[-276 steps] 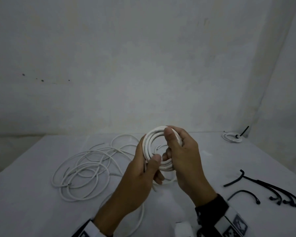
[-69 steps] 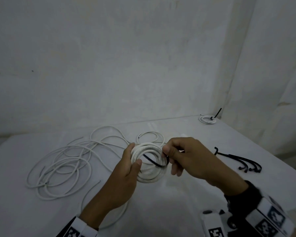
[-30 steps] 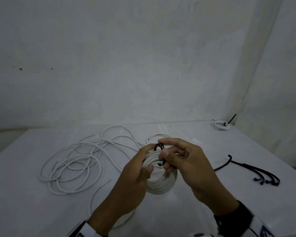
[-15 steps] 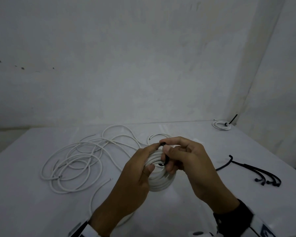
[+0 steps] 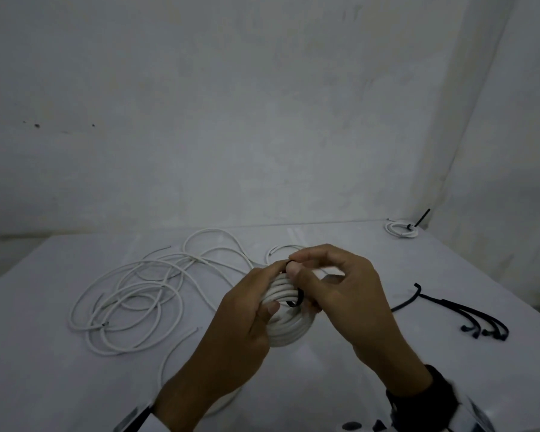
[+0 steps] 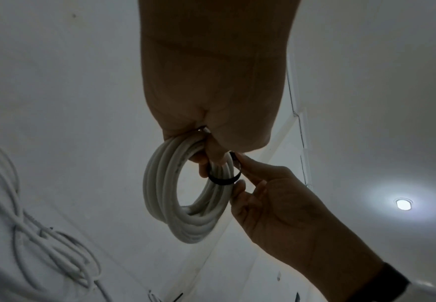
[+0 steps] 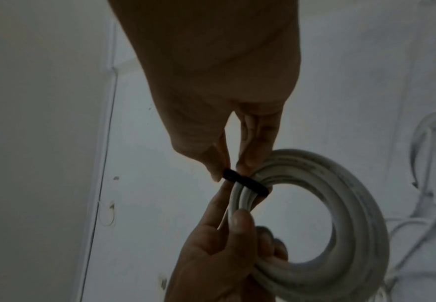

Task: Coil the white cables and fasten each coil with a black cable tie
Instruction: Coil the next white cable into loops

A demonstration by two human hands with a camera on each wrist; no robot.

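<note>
A white coil (image 5: 286, 322) is being held above the table (image 5: 44, 385) by the left hand (image 5: 240, 325), whose fingers and thumb are being curled round its bundled turns. A black tie (image 7: 245, 183) is being wrapped round the coil's upper part and is being pinched between thumb and forefinger of the right hand (image 5: 340, 294). Loose cable (image 5: 128, 304) is lying on the table to the left, spare ties (image 5: 468, 316) to the right, and a tied coil (image 5: 401, 229) at the far right corner.
</note>
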